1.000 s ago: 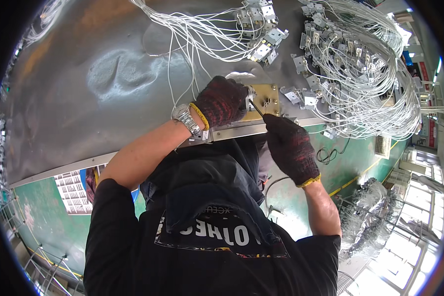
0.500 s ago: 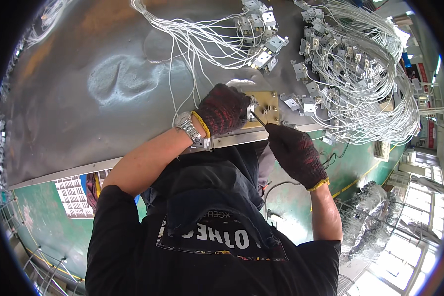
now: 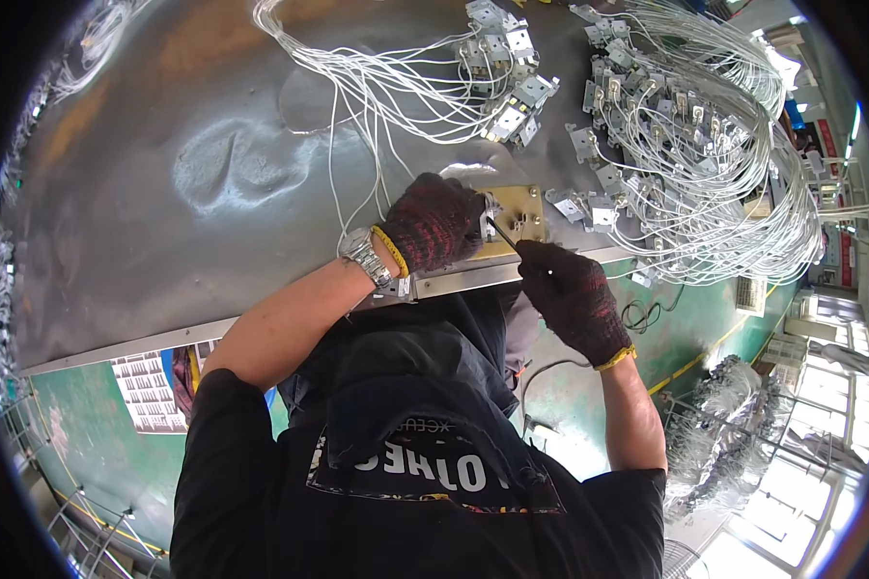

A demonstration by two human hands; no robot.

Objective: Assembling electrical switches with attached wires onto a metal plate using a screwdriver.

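Right hand [image 3: 574, 294], dark knit glove, grips a thin dark-shafted tool [image 3: 501, 234], tip on the small brass-coloured jig plate [image 3: 519, 214] at the grey metal bench's [image 3: 164, 193] near edge. Left hand [image 3: 433, 222] closed, pinning a small metal connector [image 3: 490, 206] beside the plate. Beyond the plate: heaps of white-wired connectors [image 3: 686, 125]; which are finished, cannot tell.

Knit cloth gloves [image 3: 434, 224], dull scuffed metal table [image 3: 164, 145].

We see a grey metal worktable [image 3: 164, 193] with two heaps of white wire harnesses with small metal switch parts: one bundle [image 3: 434, 77] at top centre, a larger tangle [image 3: 714, 164] to the right. Below the table edge lie a green floor [image 3: 87, 454] and a printed sheet [image 3: 150, 391].
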